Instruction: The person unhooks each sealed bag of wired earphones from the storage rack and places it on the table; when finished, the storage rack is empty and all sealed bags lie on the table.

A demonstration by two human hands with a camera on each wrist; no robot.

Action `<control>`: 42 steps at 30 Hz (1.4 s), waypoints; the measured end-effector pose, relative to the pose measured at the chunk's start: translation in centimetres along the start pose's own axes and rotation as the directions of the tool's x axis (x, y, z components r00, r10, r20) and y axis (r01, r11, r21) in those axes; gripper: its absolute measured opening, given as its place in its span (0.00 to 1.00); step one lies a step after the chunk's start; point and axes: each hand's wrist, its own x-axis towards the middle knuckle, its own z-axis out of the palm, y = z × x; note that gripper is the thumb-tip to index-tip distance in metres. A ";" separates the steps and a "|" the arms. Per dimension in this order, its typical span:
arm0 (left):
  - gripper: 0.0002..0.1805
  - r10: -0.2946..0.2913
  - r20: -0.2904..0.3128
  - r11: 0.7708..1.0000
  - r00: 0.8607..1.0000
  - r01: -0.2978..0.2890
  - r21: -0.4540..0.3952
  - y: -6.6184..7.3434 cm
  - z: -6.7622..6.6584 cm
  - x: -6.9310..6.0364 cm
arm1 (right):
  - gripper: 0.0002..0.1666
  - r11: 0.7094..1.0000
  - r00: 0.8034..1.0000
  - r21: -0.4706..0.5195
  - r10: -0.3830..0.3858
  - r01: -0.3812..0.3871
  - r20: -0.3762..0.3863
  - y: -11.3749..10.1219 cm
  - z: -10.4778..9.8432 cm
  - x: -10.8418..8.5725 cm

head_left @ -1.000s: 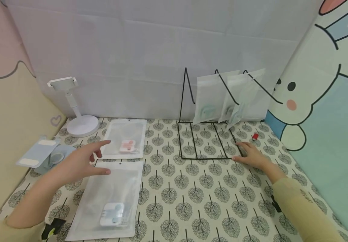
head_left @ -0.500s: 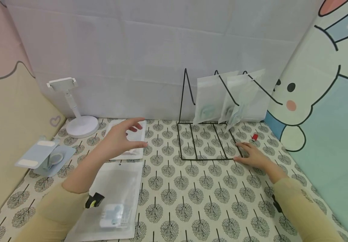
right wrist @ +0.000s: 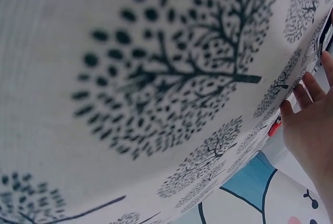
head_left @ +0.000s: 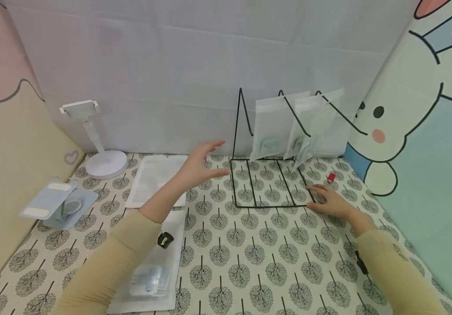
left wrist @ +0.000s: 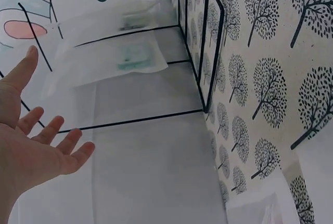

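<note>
Holds left hand (head_left: 195, 169) just left of wire rack (head_left: 255, 205), with fingers spread; rests right hand (head_left: 331, 203) at rack's front right corner, with thumb and fingers parted.

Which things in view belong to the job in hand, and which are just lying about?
Probably the job's:
black wire rack, its base between left hand and right hand
racked translucent white pouches
two flat translucent white pouches

Seemingly just lying about:
white round-based stand
light-blue folding stand
small red object, too small to identify
</note>
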 end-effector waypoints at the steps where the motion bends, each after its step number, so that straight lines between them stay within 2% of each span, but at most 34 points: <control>1: 0.48 0.006 -0.003 1.000 1.000 -0.006 0.005 0.0 0.3 0.5 | 0.44 1.000 1.000 0.006 -0.003 0.003 -0.004 0.1 0.1 0.1; 6: 0.48 0.066 0.003 0.998 0.998 -0.066 0.012 -0.3 2.0 2.8 | 0.45 0.999 0.999 0.021 -0.030 0.031 -0.038 0.4 0.2 0.2; 9: 0.48 0.087 0.024 0.996 0.996 -0.087 -0.017 -0.4 3.0 4.1 | 0.45 0.999 0.998 0.028 -0.042 0.043 -0.044 0.2 0.1 0.0; 14: 0.47 0.075 0.068 0.996 0.995 -0.072 -0.044 -0.5 4.7 6.0 | 0.46 0.999 1.000 0.043 -0.015 0.016 -0.020 0.1 0.1 -0.1; 20: 0.47 0.071 0.132 0.997 0.989 -0.064 -0.054 -0.8 6.8 8.1 | 0.43 1.000 1.000 -0.019 -0.012 0.012 -0.022 0.3 0.1 -0.1; 23: 0.46 0.060 0.143 0.998 0.988 -0.055 -0.041 -1.1 7.6 8.9 | 0.43 0.999 0.999 -0.038 -0.024 0.023 -0.030 0.3 0.1 -0.2; 28: 0.46 0.040 0.170 0.999 0.985 -0.038 -0.013 -1.3 8.4 9.9 | 0.43 0.998 0.999 -0.062 -0.035 0.033 -0.036 0.6 0.4 -0.3; 34: 0.45 0.035 0.210 0.999 0.977 -0.038 0.011 -1.0 8.6 10.4 | 0.43 0.996 0.998 -0.082 -0.043 0.040 -0.042 0.8 0.5 -0.2; 39: 0.46 0.012 0.208 1.000 0.978 -0.016 0.018 -0.8 8.5 10.4 | 0.43 0.995 0.998 -0.088 -0.049 0.046 -0.040 0.5 0.2 -0.1; 42: 0.45 0.006 0.194 1.000 0.981 -0.004 -0.008 -1.0 8.4 10.3 | 0.43 0.995 0.998 -0.083 -0.049 0.046 -0.041 0.3 0.2 0.0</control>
